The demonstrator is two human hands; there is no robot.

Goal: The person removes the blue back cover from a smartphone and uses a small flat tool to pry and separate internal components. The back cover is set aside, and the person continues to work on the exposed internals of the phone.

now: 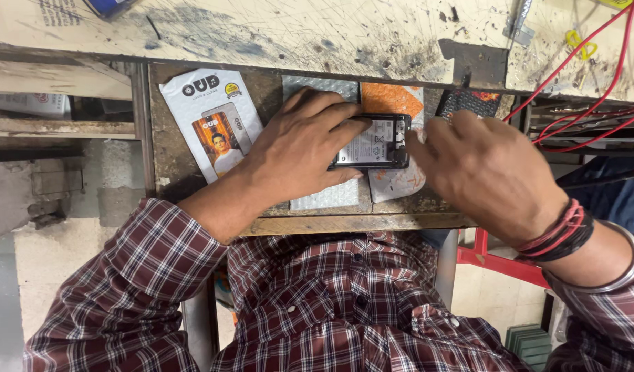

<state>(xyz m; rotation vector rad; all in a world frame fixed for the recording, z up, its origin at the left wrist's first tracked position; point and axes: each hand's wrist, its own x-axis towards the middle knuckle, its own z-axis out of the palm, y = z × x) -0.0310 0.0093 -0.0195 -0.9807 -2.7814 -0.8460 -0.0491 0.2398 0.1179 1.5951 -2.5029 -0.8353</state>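
Lying between left hand (299,148) and right hand (485,172), touching both: phone (373,142)

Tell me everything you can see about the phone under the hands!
The phone is small, dark and rectangular, lying flat on its face with the back cover off. Inside its black frame sits a pale grey battery with tiny print. It rests on an orange-and-white packet beside a silvery bubble pouch, on a worn wooden shelf. The left hand covers its left end, fingers along the edges. The right hand touches its right end with its fingertips.
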